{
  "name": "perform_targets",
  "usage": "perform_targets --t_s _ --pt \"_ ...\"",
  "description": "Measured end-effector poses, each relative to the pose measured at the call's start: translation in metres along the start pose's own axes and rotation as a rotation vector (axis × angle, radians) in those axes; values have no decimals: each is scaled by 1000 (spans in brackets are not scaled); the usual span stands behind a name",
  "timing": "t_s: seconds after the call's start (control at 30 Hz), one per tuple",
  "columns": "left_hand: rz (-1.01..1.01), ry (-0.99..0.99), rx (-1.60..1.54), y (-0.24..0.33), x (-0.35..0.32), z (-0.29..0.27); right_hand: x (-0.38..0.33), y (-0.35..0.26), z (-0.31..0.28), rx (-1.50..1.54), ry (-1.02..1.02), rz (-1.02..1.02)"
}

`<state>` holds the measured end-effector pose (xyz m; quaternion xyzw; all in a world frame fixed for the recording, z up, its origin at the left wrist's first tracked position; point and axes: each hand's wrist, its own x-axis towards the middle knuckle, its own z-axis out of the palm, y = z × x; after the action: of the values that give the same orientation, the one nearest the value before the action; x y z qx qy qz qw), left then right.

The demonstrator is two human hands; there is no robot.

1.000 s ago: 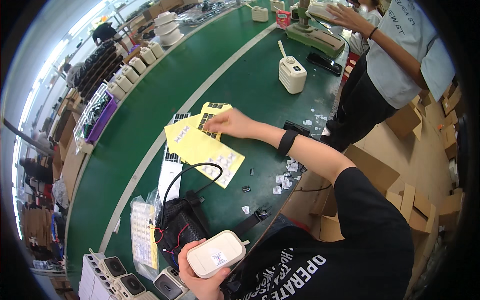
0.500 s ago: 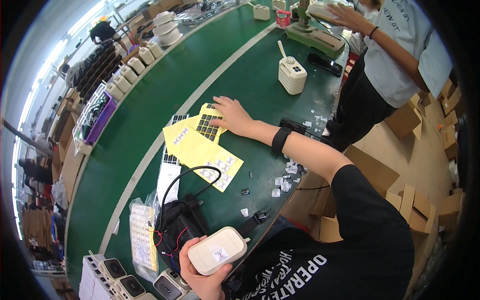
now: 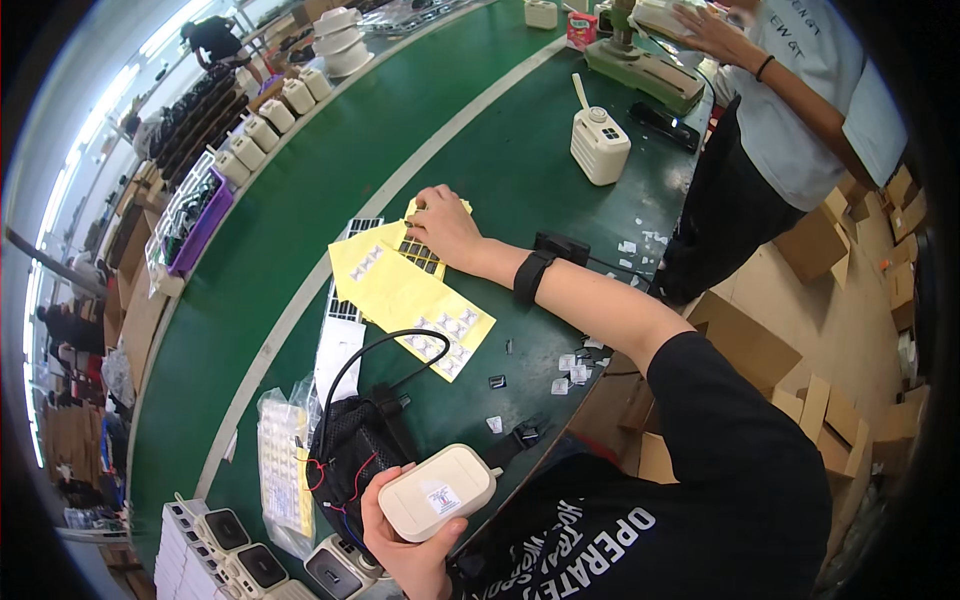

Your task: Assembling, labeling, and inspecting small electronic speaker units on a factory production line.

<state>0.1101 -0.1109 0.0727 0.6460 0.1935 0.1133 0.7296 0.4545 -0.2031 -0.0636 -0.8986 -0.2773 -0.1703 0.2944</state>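
My left hand (image 3: 400,545) holds a cream rounded plastic device (image 3: 437,492) close to my chest at the table's near edge. My right hand (image 3: 445,225), with a black wristband, reaches forward and rests its fingers on the yellow sticker sheets (image 3: 400,290) spread on the green table (image 3: 300,200). The fingertips touch a dark grid of small black pads (image 3: 420,255) on the upper sheet. Several white stickers sit in rows on the lower sheet (image 3: 445,335).
A black mesh pouch with cables (image 3: 350,450) lies by my left hand, beside a bag of white parts (image 3: 280,465). A white ribbed device (image 3: 598,145) stands further up the table. Another person (image 3: 800,110) works at the top right. Cream devices (image 3: 260,130) line the far belt.
My right hand slid a little further up the yellow sheets onto the black pad grid. The left hand keeps the cream device in about the same place.
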Motion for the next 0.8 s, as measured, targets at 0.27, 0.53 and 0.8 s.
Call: perform_targets --t_s 0.27,0.53,0.8 --pt "52 -3 52 -3 -1 -4 4 5 0 -112 123 -33" --pt "63 10 56 -14 -2 -8 -1 3 -1 -201 269 -207" --pt "66 54 24 -17 -4 -10 1 7 -2 -277 201 -236"
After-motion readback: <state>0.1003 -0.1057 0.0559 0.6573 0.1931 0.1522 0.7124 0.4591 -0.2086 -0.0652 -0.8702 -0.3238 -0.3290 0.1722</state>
